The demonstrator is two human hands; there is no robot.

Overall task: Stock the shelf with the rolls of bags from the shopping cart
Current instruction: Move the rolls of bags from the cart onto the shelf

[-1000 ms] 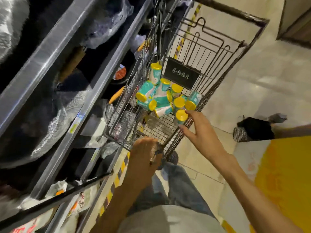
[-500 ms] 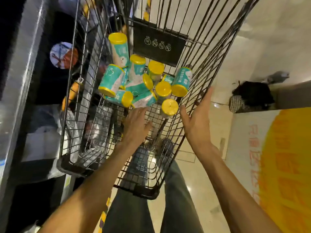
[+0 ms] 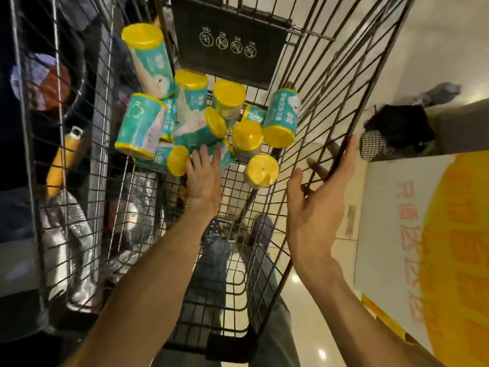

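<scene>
A wire cart fills the view from above, its floor a black grid. At the far end of its basket lies a heap of rolls, teal wrappers with yellow ends, some upright, some on their sides, piled against one another below a black plaque with four round white symbols on the far wall.

The left hand reaches into the basket from the near side, palm down, fingers straight and a little spread. Its fingertips touch the near edge of the heap, on a teal roll lying on its side; nothing is gripped. Just left of that hand a roll lies with its yellow end facing near. Just right of it another roll stands apart from the heap, yellow end up.

The right hand is at the right wall of the cart, palm facing left, fingers straight and extended along the wires. Its thumb lies against the inner side of the wall while the fingers run along the outer side and the top rail; it does not close round the wire.

The hands are well apart, with the lone roll between them.

Through the cart floor show jeans and a shoe. Left of the cart stand dark shelves with wrapped goods, blurred. To the right is pale floor, a dark bundle and a white and yellow box with faint orange characters.
</scene>
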